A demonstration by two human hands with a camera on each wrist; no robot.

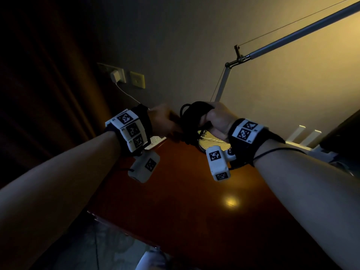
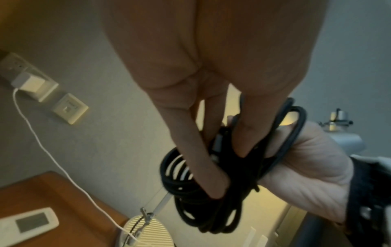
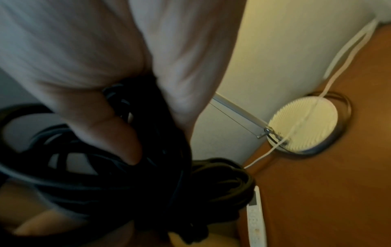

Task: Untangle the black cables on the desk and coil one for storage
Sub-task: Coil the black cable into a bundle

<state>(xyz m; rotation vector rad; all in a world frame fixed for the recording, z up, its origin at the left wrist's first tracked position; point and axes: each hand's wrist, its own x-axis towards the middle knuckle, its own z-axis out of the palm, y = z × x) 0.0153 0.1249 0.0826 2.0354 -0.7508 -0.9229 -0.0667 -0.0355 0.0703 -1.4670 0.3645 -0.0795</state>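
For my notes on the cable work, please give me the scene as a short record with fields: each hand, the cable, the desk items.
left hand: fingers pushed into the loops of the black cable bundle, pinching strands
right hand: grips the same bundle, held above the desk
cable state: many loops gathered in one bunch; whether tangles remain cannot be told
desk: brown wood
lamp base: round, ribbed, on the desk by the wall
white cable: runs from the wall charger to the lamp base
remote control: white, lies flat on the desk
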